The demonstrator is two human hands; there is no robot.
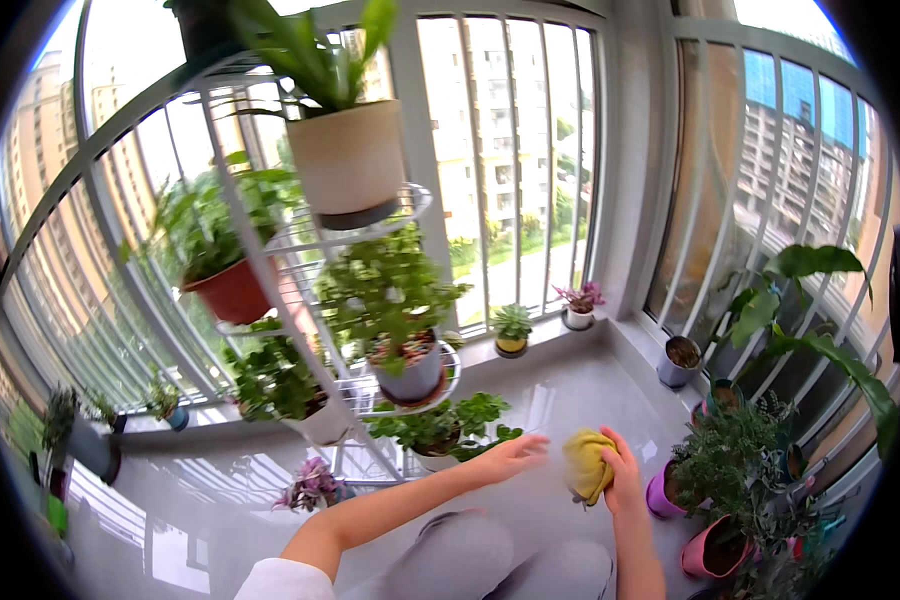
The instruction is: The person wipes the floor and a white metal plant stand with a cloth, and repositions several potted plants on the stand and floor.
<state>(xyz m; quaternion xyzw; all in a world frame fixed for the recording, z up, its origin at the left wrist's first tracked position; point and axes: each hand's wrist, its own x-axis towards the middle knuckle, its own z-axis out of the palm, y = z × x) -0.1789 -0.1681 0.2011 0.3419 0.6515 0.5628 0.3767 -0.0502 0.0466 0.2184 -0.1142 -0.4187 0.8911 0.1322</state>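
My right hand [621, 472] is closed on a bunched yellow cloth [589, 465], held above the grey tiled floor in front of my knees. Just left of the cloth, my left hand [516, 456] is stretched out with its fingers apart, holding nothing and not touching the cloth. Beyond my left hand, a low leafy green plant [450, 424] in a white pot stands at the foot of a white metal plant stand [360, 401]. The cloth's left edge is blurred.
The stand holds a large cream pot [349, 161], a red pot [236, 292] and a grey pot [411, 371]. On the window ledge are a yellow succulent pot [511, 343] and a small white pot [578, 318]. Purple [664, 491] and pink pots [712, 551] stand close at my right.
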